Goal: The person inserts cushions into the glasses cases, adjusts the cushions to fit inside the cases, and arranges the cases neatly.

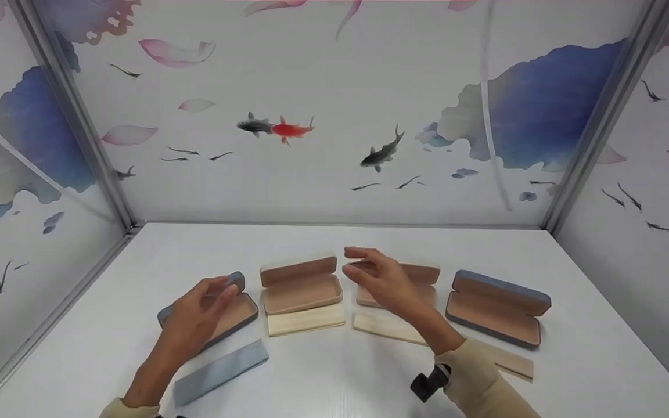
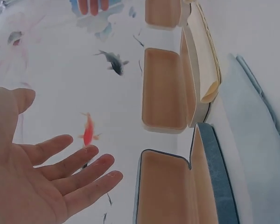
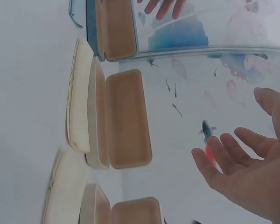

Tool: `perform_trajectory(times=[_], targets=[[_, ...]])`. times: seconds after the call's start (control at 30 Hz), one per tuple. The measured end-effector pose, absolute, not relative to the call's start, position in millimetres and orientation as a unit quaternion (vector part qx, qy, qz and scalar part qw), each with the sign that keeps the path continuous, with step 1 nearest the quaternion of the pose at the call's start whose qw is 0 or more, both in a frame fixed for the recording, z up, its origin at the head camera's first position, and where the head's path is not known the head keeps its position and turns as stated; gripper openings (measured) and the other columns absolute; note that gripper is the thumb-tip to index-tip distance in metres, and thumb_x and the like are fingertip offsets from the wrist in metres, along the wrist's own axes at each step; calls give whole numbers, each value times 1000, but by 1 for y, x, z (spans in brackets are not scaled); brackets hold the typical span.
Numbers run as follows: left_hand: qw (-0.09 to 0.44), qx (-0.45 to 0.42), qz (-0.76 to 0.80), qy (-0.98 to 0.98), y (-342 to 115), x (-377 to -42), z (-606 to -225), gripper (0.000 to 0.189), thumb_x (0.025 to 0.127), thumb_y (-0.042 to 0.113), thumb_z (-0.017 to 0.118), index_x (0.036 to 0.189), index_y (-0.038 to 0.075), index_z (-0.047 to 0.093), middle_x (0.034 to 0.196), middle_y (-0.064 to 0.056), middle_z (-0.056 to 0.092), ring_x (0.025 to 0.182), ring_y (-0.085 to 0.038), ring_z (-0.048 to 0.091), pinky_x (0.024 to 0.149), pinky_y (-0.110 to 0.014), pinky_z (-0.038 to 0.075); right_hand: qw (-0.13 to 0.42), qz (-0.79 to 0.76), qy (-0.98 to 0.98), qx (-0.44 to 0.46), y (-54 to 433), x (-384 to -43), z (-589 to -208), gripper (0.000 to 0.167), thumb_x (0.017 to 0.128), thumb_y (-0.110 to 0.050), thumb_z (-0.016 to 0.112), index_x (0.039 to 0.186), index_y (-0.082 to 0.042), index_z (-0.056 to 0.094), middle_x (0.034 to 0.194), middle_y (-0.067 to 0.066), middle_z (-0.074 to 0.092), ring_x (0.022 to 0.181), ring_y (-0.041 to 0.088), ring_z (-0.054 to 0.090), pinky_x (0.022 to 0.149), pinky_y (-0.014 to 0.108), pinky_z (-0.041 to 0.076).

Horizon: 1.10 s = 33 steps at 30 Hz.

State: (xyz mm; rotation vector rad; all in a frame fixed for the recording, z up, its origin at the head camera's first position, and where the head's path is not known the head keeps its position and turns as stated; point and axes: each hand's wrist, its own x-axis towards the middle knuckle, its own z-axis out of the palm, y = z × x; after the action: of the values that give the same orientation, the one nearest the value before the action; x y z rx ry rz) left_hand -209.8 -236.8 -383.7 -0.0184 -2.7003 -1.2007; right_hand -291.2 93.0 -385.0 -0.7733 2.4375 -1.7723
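Four glasses cases stand open in an arc, their tan linings showing. My left hand (image 1: 194, 313) hovers over the left blue glasses case (image 1: 240, 316), hiding part of it. Its fingers are spread and loosely bent in the left wrist view, with nothing in them. Over the right cream glasses case (image 1: 425, 295) is my right hand (image 1: 389, 284), thumb apart from the relaxed fingers and the palm bare. Between the hands lies the left cream glasses case (image 1: 302, 295). At the far right stands another blue glasses case (image 1: 494, 320).
Folded cloths lie in front of the cases: a light blue cloth (image 1: 221, 373), two cream cloths (image 1: 305, 321), and a beige cloth (image 1: 517, 367) partly behind the right sleeve (image 1: 479, 371). White panels (image 1: 323, 191) printed with fish and petals enclose the white table (image 1: 334, 383) at the back and sides.
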Motion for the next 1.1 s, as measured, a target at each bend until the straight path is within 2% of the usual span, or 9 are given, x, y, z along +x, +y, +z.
perform_trajectory(times=[0.07, 0.17, 0.33, 0.53, 0.8, 0.97, 1.1], targets=[[86, 2, -410, -908, -236, -208, -385, 59, 101, 51, 53, 141, 8, 53, 139, -16, 61, 132, -35, 56, 110, -54, 45, 12, -569, 784, -248, 87, -289, -388, 49, 100, -29, 63, 143, -7, 53, 142, 14, 57, 121, 29, 64, 98, 37, 55], [75, 12, -432, -899, -236, -207, -387, 59, 99, 51, 56, 139, 7, 54, 137, -15, 62, 127, -33, 60, 100, -43, 54, 9, -565, 785, -253, 78, -285, -392, 48, 100, -30, 63, 141, -8, 55, 140, 13, 59, 117, 29, 65, 91, 34, 57], [55, 24, -490, -870, -242, -203, -392, 57, 99, 45, 60, 138, 3, 55, 132, -17, 63, 119, -31, 65, 87, -31, 60, 19, -563, 784, -261, 65, -279, -399, 49, 99, -32, 64, 141, -9, 56, 138, 16, 59, 118, 30, 64, 90, 32, 58], [39, 59, -501, -863, -251, -198, -401, 61, 98, 46, 61, 140, 3, 52, 130, -18, 64, 114, -27, 68, 85, -32, 61, 31, -567, 778, -269, 48, -273, -404, 46, 98, -30, 66, 139, -9, 57, 135, 18, 61, 115, 29, 65, 90, 32, 58], [37, 99, -511, -853, -266, -190, -415, 62, 96, 43, 66, 139, 0, 53, 129, -23, 65, 105, -26, 71, 81, -34, 62, 49, -567, 768, -295, 19, -269, -410, 42, 97, -24, 67, 135, -6, 60, 127, 17, 63, 113, 31, 66, 83, 27, 58], [33, 132, -520, -843, -276, -188, -422, 64, 94, 43, 68, 137, -2, 54, 125, -24, 67, 102, -26, 73, 79, -35, 62, 61, -577, 757, -302, 7, -267, -415, 36, 97, -19, 68, 130, -5, 64, 126, 18, 65, 111, 33, 66, 82, 33, 60], [13, 167, -534, -829, -284, -186, -426, 73, 90, 50, 69, 137, -3, 53, 125, -23, 68, 102, -25, 72, 81, -36, 62, 78, -580, 759, -285, -2, -267, -421, 34, 96, -20, 68, 128, -7, 67, 126, 15, 67, 111, 31, 66, 82, 37, 61]])
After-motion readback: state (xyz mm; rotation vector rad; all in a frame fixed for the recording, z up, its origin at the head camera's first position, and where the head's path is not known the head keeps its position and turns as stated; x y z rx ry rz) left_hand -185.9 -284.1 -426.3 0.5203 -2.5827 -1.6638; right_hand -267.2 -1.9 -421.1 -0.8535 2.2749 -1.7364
